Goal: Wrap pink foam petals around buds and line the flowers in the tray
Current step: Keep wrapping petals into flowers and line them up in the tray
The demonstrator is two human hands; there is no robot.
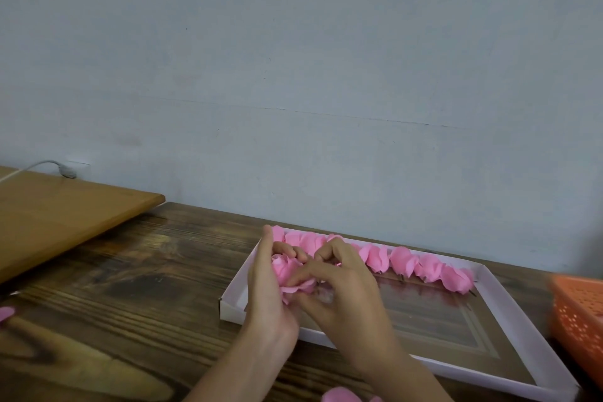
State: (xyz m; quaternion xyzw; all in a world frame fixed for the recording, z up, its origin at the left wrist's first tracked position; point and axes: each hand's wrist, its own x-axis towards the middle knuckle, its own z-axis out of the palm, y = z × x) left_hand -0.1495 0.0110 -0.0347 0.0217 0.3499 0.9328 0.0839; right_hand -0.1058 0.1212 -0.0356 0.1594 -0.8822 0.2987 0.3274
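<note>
You face a plain, pale blue-grey wall [293,59] that fills the upper half of your view. A thin hairline crack [359,117] runs across it, slanting slightly down to the right. Below it lies a dark, strongly grained wooden tabletop [130,271], glossy enough to catch soft, even light. At the tabletop's far left corner, a lighter brown wooden board [65,215] with a rounded corner overlaps the surface. A white cable [39,165] curves over the board's far edge to a grey plug [68,171] against the wall.
</note>
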